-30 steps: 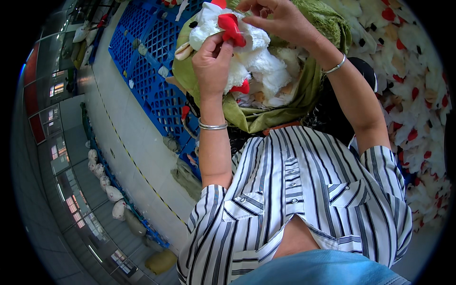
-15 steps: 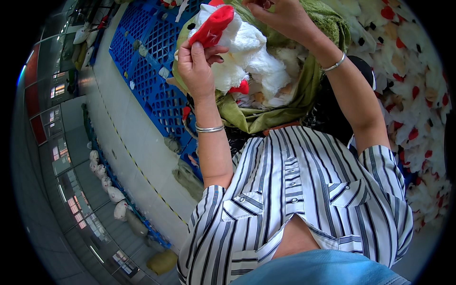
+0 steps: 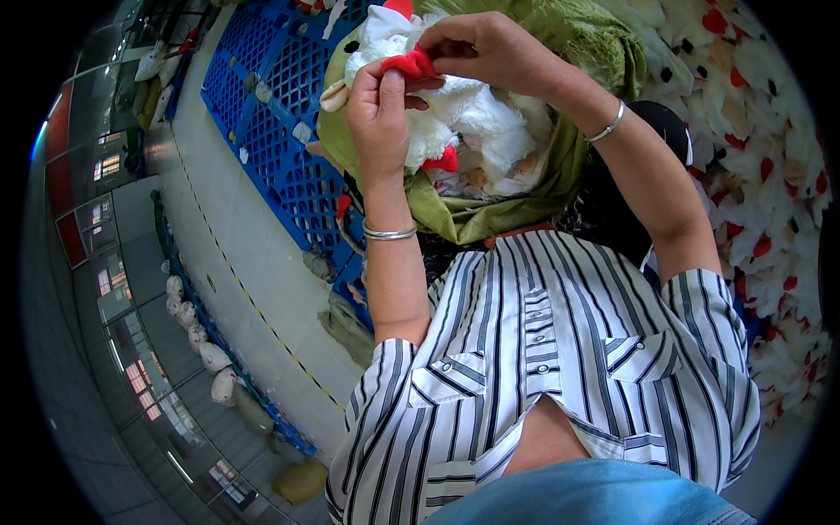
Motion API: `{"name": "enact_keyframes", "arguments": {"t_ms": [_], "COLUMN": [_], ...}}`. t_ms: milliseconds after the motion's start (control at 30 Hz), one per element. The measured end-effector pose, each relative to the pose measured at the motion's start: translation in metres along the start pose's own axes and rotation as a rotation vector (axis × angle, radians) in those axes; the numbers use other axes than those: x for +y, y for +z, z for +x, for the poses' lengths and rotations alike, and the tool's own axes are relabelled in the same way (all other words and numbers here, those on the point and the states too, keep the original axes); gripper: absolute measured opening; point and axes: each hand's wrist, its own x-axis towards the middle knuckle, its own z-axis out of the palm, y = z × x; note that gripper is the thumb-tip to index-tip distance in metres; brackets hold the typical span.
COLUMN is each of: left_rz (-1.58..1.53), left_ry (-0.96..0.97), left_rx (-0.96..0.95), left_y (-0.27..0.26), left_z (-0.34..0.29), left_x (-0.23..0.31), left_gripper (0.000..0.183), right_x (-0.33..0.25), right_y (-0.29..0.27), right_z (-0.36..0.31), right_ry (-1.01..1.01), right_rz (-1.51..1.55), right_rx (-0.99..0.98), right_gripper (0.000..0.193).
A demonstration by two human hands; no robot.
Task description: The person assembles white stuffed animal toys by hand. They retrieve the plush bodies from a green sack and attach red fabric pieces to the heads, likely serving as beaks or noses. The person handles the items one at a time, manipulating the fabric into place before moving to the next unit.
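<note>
One red fabric piece (image 3: 408, 65) pinched by left hand (image 3: 379, 118) and right hand (image 3: 500, 54), both closed on it (silver bracelets (image 3: 389, 234) worn), held over white plush (image 3: 477, 122) in a green sack (image 3: 459, 219).

My left hand (image 3: 380, 122) points upward, closed in a pinch; my right hand (image 3: 503, 54), also pinching, slants leftward just beside it.

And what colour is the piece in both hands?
The piece is red, best seen in the head view.
</note>
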Motion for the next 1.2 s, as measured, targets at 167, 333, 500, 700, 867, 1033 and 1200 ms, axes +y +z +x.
{"name": "enact_keyframes", "arguments": {"t_ms": [167,333,500,700,867,1033,1200], "left_rz": [0.08,0.028,0.189,0.548,0.609,-0.189,-0.459], "left_ry": [-0.025,-0.044,-0.079,-0.149,-0.575,-0.447,-0.395], "left_rx": [0.015,0.03,-0.023,0.334,0.121,0.177,0.152], "left_y": [-0.001,0.005,0.004,-0.018,-0.06,-0.054,-0.043], "left_z": [0.0,0.002,0.001,-0.037,-0.083,-0.063,-0.039], "left_x": [0.004,0.007,0.002,-0.077,-0.162,-0.085,-0.01], "left_gripper": [0.02,0.02,0.021,0.06,0.041,0.014,0.014], "right_x": [0.006,-0.01,-0.029,-0.03,-0.007,0.042,0.006], "right_y": [-0.011,-0.035,-0.01,-0.046,-0.054,-0.092,-0.038], "right_z": [-0.002,0.007,0.005,0.008,0.009,0.013,0.003], "right_ry": [0.019,0.065,-0.09,0.196,0.097,0.04,0.068], "right_rz": [-0.165,-0.196,-0.197,0.004,0.148,0.082,0.086], "right_rx": [-0.018,0.22,0.166,0.154,0.441,0.767,0.337], "right_gripper": [0.015,0.014,0.013,0.014,0.014,0.02,0.021]}}
